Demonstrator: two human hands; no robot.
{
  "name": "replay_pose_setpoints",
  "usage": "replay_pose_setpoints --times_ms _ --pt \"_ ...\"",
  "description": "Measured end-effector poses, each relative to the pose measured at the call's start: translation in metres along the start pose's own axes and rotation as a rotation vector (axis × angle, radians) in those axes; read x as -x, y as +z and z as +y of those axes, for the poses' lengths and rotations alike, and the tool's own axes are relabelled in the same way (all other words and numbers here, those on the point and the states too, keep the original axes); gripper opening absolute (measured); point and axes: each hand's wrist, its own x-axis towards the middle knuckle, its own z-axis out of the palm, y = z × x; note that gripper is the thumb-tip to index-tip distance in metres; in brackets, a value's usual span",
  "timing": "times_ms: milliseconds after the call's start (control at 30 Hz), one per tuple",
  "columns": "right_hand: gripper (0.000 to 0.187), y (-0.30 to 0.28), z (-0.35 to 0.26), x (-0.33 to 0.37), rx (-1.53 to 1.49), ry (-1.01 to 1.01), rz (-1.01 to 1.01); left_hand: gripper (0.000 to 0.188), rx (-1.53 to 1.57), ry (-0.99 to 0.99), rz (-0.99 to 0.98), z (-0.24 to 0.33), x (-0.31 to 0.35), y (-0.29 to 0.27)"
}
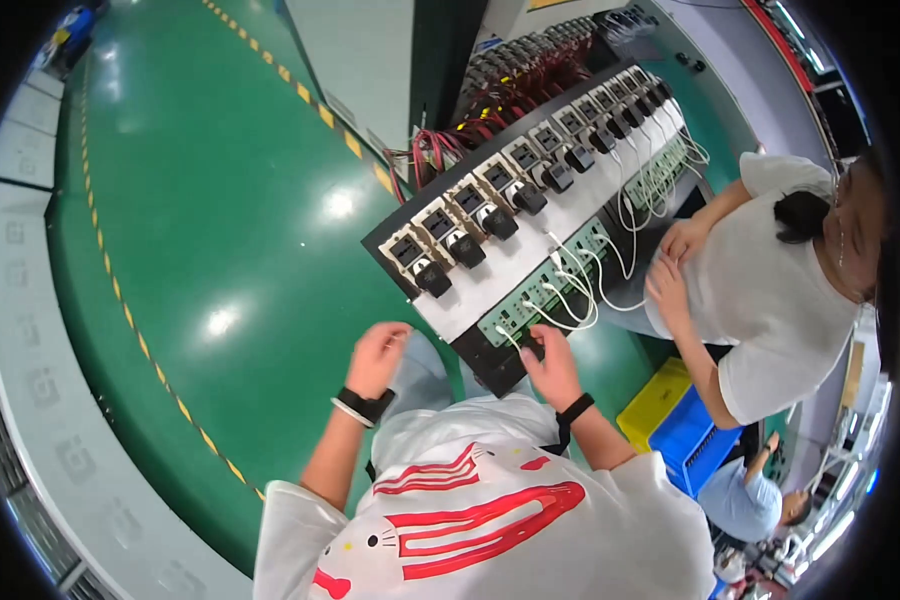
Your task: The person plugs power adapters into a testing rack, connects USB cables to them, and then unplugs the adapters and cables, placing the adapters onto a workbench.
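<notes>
My left hand (378,358) hangs just off the near left corner of a long test rack, fingers loosely bent and nothing visible in them. My right hand (552,365) is by the near end of a green circuit board (515,312), thumb and fingers apart. Close to its fingertips, a white cable (508,339) is plugged into that board. More white cables (582,322) loop out of the board's ports. Along the rack's white panel (457,309) runs a row of sockets (437,223) with black plug-in chargers (431,278) in them.
Across the rack's right side, a co-worker (770,285) stands with both hands near the cables. Yellow (655,405) and blue crates (695,440) stand on the floor at right. Red wiring (440,145) bunches behind the rack, beside a grey cabinet (355,65). Another person (745,500) is farther off.
</notes>
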Motion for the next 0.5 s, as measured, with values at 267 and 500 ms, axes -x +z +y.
replay_pose_setpoints --times_ms 267,500 --pt "0.038 -0.009 -0.018 0.07 -0.422 0.417 -0.134 0.013 -0.127 0.113 0.087 0.003 -0.069 -0.054" --pt "0.027 -0.093 -0.089 0.119 -1.317 0.546 -0.194 0.014 0.005 0.143 0.008 0.018 -0.098 -0.009"
